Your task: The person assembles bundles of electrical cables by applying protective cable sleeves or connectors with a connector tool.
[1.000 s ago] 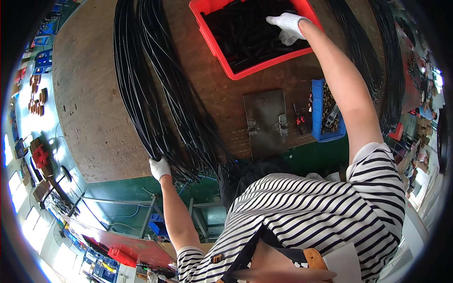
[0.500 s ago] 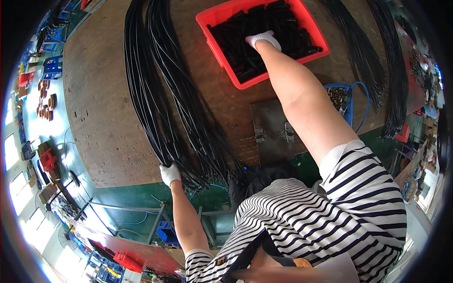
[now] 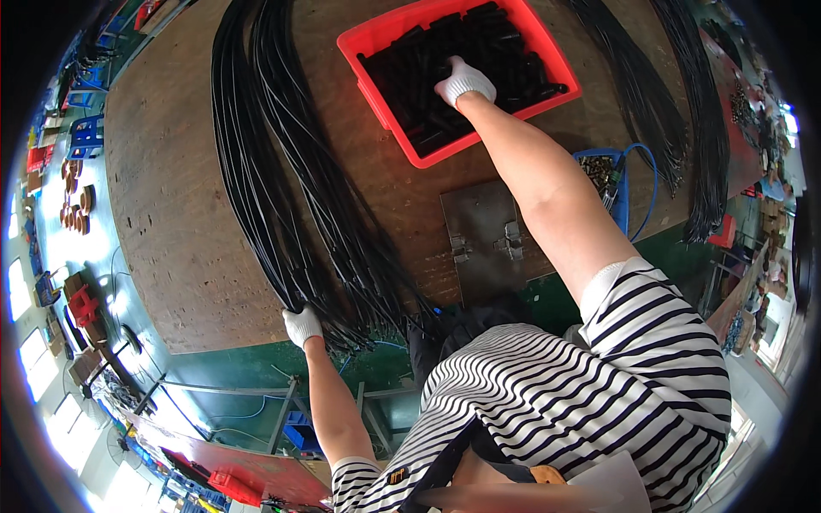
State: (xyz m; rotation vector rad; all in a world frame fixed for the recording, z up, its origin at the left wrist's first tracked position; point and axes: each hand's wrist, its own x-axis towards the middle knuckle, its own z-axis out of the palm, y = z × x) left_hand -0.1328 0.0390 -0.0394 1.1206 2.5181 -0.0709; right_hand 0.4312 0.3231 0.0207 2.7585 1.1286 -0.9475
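My left hand (image 3: 302, 327), in a white knit glove, is closed on black cable at the near end of a long bundle (image 3: 248, 162). A second black cable bundle (image 3: 312, 154) lies beside it, and their loose ends spread at the table's near edge. My right hand (image 3: 466, 83), also gloved, is down in a red plastic bin (image 3: 395, 128). Its thumb and fingers curl on one of the black tubular parts (image 3: 500, 38) that fill the bin; the fingertips are partly hidden among them.
Right of the bin, a blue basket (image 3: 623, 192) holds small brass-coloured metal pieces. More black cable bundles (image 3: 633, 85) lie farther right. A dark metal plate with fittings (image 3: 486, 244) sits near the front edge of the wooden table (image 3: 171, 231). Blue stools (image 3: 85, 135) stand on the floor at left.
My right hand has shifted slightly within the bin, and its thumb and fingers now show more clearly. My left hand stays at the cable ends. The whole view has moved a little.
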